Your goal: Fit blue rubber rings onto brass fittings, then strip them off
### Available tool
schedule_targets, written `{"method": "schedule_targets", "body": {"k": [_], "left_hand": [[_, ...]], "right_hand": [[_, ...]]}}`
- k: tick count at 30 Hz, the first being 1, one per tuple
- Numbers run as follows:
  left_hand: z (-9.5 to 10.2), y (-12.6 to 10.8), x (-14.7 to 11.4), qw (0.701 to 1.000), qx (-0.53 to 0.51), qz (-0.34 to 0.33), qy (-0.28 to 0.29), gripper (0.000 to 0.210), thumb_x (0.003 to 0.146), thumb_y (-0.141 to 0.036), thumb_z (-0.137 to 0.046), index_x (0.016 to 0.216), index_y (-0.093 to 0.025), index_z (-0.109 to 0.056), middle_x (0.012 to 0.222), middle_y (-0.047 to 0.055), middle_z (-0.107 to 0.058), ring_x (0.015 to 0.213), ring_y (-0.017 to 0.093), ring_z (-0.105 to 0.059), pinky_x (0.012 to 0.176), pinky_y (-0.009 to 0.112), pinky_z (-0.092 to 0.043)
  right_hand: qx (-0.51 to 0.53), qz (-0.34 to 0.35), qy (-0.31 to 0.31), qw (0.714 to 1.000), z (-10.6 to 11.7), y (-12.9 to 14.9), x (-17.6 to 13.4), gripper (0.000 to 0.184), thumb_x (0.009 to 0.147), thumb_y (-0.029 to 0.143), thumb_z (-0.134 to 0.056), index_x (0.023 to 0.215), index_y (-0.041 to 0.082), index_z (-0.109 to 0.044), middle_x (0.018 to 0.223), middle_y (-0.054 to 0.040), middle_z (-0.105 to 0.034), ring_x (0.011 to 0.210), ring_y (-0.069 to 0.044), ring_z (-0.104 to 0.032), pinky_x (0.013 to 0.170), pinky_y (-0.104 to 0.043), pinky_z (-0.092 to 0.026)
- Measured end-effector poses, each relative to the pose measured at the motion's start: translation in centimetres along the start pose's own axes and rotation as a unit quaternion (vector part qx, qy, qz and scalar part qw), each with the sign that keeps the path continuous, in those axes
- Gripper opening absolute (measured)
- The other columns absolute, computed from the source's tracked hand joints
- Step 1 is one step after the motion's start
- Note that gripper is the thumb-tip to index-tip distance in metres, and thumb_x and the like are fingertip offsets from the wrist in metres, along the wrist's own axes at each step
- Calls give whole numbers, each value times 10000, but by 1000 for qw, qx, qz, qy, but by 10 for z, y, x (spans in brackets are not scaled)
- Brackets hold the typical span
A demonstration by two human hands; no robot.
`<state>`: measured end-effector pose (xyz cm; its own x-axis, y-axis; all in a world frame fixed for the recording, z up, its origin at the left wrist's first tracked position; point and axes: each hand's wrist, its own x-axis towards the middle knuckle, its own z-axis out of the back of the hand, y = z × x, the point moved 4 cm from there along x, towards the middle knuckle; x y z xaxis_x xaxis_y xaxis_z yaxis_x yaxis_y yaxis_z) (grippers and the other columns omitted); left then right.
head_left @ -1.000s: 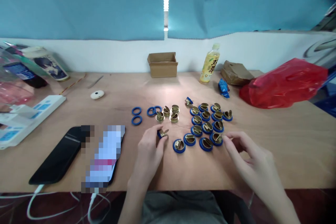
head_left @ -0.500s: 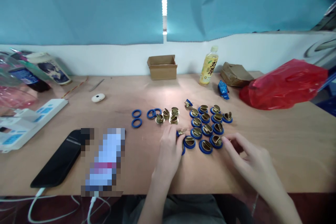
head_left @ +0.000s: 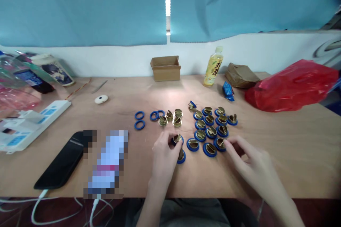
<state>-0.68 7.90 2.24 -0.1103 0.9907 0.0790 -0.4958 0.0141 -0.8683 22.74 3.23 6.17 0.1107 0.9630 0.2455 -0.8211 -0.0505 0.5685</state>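
My left hand (head_left: 165,154) is closed round a brass piece with a blue ring (head_left: 178,139), held by its edge with thumb and fingers. Just below, partly hidden by that hand, lies another ringed brass piece (head_left: 181,156). The thumb and fingertips of my right hand (head_left: 250,158) pinch the right edge of a brass piece in a blue ring (head_left: 220,143) on the table. Several similar ringed pieces (head_left: 200,135) lie between the hands and beyond them. Farther left are brass pieces without rings (head_left: 177,121) and loose blue rings (head_left: 139,125).
A black phone (head_left: 60,161), a blurred-out phone (head_left: 108,163) and a white power strip (head_left: 34,127) lie at left. Along the back stand an open cardboard box (head_left: 166,73) and a yellow drink bottle (head_left: 213,67). A red plastic bag (head_left: 290,87) sits at right.
My left hand has shifted slightly left and tilted its brass piece, so more of its top shows. The lower piece beside it is less covered. My right hand stays at the same piece.
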Motion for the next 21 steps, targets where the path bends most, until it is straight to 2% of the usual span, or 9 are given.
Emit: {"method": "schedule_targets", "body": {"k": [7, 10, 13, 15, 16, 18, 21], "left_hand": [[0, -7, 0, 1000, 24, -14, 15, 101, 796, -268, -659, 882, -217, -642, 912, 34, -705, 872, 212, -677, 778, 328, -511], [15, -7, 5, 999, 29, -10, 14, 198, 843, -375, -617, 971, -225, -624, 942, 46, -705, 864, 221, -675, 777, 342, -514], [47, 3, 19, 988, 141, -29, -61, 227, 894, -385, -529, 1008, -206, -610, 1015, 93, -681, 938, 269, -642, 844, 404, -491], [67, 16, 30, 960, 251, -47, -117, 225, 895, -317, -492, 1020, -169, -605, 1053, 144, -658, 1004, 316, -601, 898, 463, -455], [74, 24, 35, 947, 293, -43, -127, 220, 887, -290, -488, 1020, -162, -608, 1070, 158, -649, 1018, 328, -590, 903, 477, -446], [80, 38, 41, 931, 344, -34, -116, 219, 877, -267, -483, 1019, -171, -620, 1105, 167, -640, 1046, 339, -573, 899, 486, -441], [78, 46, 42, 923, 372, -23, -98, 226, 872, -259, -476, 1007, -173, -636, 1100, 180, -639, 1051, 355, -561, 883, 492, -445]], "right_hand": [[9, 27, 19, 999, -5, 7, -1, 266, 937, 425, -466, 812, 234, -604, 643, 32, -655, 552, -133, -622, 531, -217, -432], [-14, 4, 5, 1000, 4, -2, 1, 286, 928, 456, -467, 828, 236, -619, 677, 12, -687, 552, -148, -635, 506, -226, -434], [-61, -33, -38, 997, 20, -16, 4, 306, 902, 489, -481, 827, 235, -634, 675, -10, -704, 519, -170, -639, 481, -248, -435], [-86, -50, -67, 993, 29, -25, 5, 329, 878, 512, -481, 787, 232, -629, 646, -25, -698, 476, -182, -624, 457, -265, -431], [-96, -55, -77, 991, 32, -28, 6, 339, 870, 521, -479, 770, 232, -623, 635, -32, -695, 456, -186, -614, 448, -273, -428], [-106, -60, -80, 989, 34, -32, 7, 345, 865, 527, -473, 759, 233, -620, 632, -40, -697, 431, -189, -599, 437, -284, -425], [-103, -52, -63, 991, 30, -32, 8, 327, 869, 512, -484, 765, 236, -625, 648, -36, -702, 454, -190, -615, 449, -281, -431]]}}
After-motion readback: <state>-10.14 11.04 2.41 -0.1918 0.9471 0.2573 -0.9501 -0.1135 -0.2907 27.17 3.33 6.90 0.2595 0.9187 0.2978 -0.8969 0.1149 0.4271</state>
